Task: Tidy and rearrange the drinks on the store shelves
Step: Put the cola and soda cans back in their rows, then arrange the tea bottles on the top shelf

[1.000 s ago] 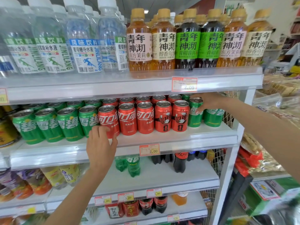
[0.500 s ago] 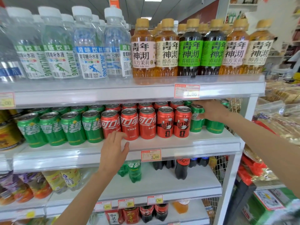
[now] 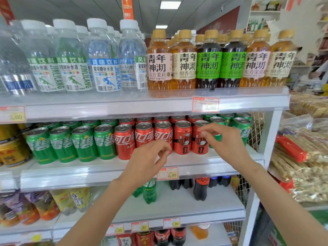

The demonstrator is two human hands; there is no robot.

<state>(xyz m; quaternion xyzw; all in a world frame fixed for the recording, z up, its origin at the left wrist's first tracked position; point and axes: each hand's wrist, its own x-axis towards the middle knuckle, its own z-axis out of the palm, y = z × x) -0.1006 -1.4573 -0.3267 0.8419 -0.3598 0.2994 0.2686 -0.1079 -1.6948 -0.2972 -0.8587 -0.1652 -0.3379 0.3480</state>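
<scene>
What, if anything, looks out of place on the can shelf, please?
A few green cans at the right end sit apart from the main green block on the left, with red cans between.

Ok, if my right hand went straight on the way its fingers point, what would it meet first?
Most likely the rightmost red can in the front row, the one with the black design. Your right hand has its fingers aimed at its upper part; whether they already touch it is unclear.
</scene>
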